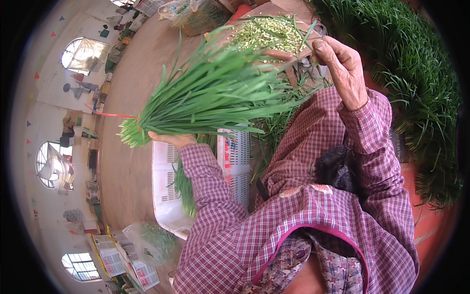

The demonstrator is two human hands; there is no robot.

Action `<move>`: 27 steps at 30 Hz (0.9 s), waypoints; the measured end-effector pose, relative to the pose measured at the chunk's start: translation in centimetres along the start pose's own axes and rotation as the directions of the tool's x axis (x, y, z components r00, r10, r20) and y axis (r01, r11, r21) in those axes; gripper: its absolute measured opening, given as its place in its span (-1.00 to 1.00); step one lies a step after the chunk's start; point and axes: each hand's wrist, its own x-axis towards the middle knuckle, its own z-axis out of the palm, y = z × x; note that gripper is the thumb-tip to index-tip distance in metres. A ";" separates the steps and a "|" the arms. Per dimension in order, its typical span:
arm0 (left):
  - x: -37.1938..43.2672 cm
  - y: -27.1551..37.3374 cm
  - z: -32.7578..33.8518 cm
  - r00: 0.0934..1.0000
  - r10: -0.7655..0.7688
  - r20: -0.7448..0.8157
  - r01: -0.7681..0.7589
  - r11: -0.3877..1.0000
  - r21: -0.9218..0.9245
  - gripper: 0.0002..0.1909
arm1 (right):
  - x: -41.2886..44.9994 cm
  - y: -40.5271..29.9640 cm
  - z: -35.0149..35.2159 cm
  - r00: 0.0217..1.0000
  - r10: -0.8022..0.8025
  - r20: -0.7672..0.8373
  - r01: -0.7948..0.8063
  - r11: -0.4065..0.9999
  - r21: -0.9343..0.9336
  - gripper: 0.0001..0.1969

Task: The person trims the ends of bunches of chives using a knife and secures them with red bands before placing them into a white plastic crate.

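A thick bunch of green garlic chives [213, 88], bound near its pale cut ends by a red tie [138, 124], rests in my left hand [172, 139]. Its leaves fan out to the upper right and blur slightly. My right hand [339, 64] is raised beside a board [264, 9], thumb and fingertips close together near thin green blades; whether it pinches one is unclear. On the board lies a pile of short, pale chopped stem ends [266, 35]. Below my left forearm, a white plastic crate [161, 191] holds more bunched chives [188, 194].
A large heap of chives [415, 73] lines the right side. Loose leaves [270, 136] lie on the floor between the crate and my knee. Plastic bags of greens sit at the top [200, 16] and lower left [152, 242], the latter beside printed cartons [110, 255].
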 end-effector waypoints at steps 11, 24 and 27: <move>-1.6 1.0 3.7 0.834 0.049 0.549 0.194 0.906 -0.376 -0.06 | 2.2 -1.0 10.5 0.802 -0.477 0.359 0.579 0.768 -0.273 -0.17; 4.4 21.2 -2.4 0.736 -0.265 0.623 0.233 0.963 0.135 0.00 | -8.5 8.0 16.9 0.409 0.124 0.904 0.404 0.864 -0.301 -0.46; 3.6 29.2 -4.1 0.821 -0.437 0.369 0.287 0.873 0.395 -0.14 | -7.8 11.1 16.1 0.419 0.137 0.898 0.438 0.836 -0.332 -0.63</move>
